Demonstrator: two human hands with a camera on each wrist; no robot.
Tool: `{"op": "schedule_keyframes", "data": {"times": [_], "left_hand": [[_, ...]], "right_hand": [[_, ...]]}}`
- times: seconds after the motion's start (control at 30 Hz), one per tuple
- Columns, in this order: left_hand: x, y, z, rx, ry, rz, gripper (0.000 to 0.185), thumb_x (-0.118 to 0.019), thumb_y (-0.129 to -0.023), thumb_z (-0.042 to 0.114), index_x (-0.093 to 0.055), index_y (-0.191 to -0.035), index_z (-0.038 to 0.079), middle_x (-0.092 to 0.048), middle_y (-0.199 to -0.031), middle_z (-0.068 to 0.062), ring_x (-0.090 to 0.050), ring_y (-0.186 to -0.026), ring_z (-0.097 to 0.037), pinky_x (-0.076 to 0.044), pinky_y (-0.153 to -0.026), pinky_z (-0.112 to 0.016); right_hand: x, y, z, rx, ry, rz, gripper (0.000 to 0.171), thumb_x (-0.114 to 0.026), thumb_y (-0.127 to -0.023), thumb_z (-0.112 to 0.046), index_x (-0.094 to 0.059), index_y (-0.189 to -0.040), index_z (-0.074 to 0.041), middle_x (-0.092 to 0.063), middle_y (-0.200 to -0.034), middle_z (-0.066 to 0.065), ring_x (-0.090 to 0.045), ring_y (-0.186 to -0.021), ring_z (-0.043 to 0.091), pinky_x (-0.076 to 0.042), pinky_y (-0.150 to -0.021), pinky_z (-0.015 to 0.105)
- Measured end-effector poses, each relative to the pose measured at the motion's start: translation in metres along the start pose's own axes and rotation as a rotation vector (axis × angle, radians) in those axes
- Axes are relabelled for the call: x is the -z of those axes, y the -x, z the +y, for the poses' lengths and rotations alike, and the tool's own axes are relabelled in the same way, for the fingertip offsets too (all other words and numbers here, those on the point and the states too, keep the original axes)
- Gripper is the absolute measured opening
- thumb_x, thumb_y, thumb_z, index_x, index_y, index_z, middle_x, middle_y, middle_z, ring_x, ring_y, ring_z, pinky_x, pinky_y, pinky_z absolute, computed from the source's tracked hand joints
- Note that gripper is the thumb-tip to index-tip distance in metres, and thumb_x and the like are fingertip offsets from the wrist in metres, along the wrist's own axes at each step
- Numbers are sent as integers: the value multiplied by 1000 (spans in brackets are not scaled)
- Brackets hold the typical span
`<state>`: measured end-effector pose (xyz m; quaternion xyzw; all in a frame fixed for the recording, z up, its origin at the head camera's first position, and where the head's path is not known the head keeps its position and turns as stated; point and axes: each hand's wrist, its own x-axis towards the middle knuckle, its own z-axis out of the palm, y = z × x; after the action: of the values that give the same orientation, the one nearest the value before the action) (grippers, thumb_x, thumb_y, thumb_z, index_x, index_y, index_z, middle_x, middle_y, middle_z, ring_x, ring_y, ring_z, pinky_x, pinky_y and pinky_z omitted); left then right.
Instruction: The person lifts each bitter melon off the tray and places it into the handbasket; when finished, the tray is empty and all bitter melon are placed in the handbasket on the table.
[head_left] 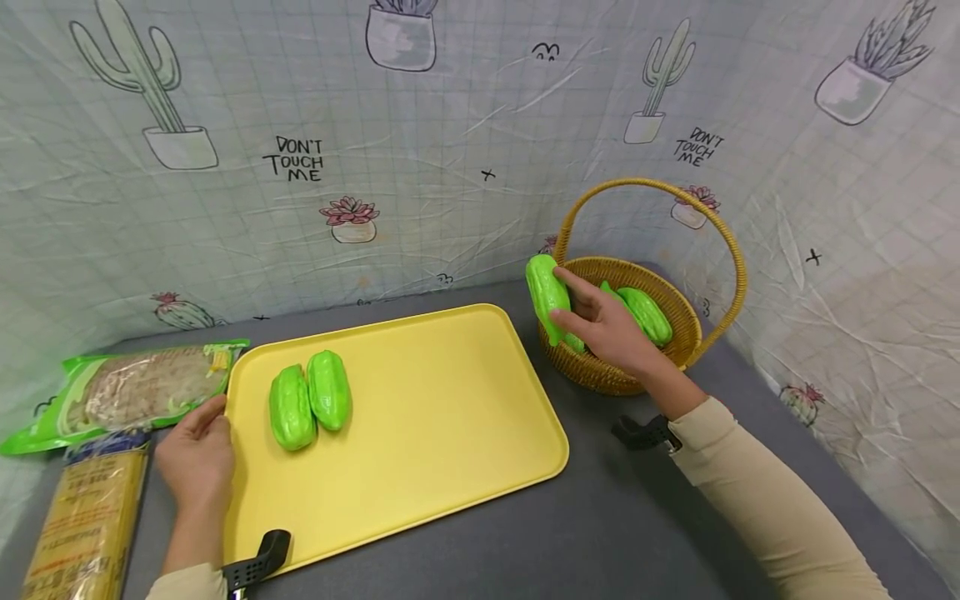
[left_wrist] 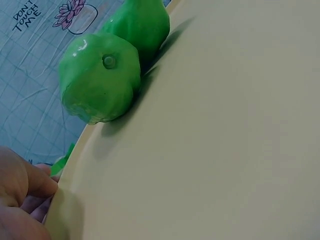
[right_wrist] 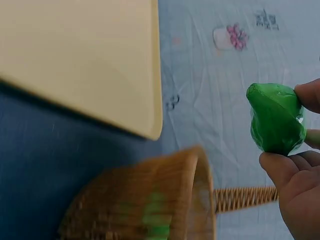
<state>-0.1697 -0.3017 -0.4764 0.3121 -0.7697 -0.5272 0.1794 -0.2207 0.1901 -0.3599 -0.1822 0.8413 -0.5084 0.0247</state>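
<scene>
My right hand (head_left: pixel 611 329) pinches a bright green, ribbed, oblong vegetable (head_left: pixel 548 293) between thumb and fingers, above the left rim of a wicker basket (head_left: pixel 600 379). In the right wrist view that vegetable (right_wrist: pixel 277 120) is clear of the basket. More green vegetables (head_left: pixel 647 317) lie inside the basket, partly hidden by the hand. On the left half of a yellow tray (head_left: pixel 442 400), two matching vegetables (head_left: pixel 328 390) lie side by side. At the tray's left rim, my left hand (head_left: pixel 198 454) holds the edge with curled fingers (left_wrist: pixel 40 182).
A green-edged clear bag (head_left: pixel 150 387) of brownish contents lies left of the tray. In front of it is a yellow package (head_left: pixel 88 517). The basket's tall arched handle (head_left: pixel 738 258) rises at the right. Behind everything hangs a cactus-print cloth (head_left: pixel 420 150).
</scene>
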Motion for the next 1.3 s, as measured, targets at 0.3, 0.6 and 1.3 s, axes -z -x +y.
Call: {"op": "schedule_keyframes", "data": {"times": [0.3,0.6,1.3], "left_hand": [[-1,0,-1,-20,5,13,36,-51,-102,12,-68,-134,8,-68,-118,11,-57,-98,14,-43,-78,0],[-1,0,0,-24,-2,22,36,-51,-102,12,-68,-134,8,-69,-122,8,-57,-97,14,-43,-78,0],[-1,-1,-1,-10,15,9,36,-52,-103,13,-68,-135,9,-68,-119,12,-56,-97,14,-43,-77,1]], "right_hand": [[30,8,15,-89,94,55,68,-54,-107,-27,-20,-164,-18,-25,-169,13,-39,-149,36,-51,-98,12],[54,12,33,-150,141,83,69,-54,-107,-30,-17,-165,-18,-22,-170,13,-33,-151,37,-41,-117,53],[79,7,61,-335,338,166,70,-52,-106,-23,-16,-164,-7,-18,-167,27,-30,-148,50,-40,-113,62]]}}
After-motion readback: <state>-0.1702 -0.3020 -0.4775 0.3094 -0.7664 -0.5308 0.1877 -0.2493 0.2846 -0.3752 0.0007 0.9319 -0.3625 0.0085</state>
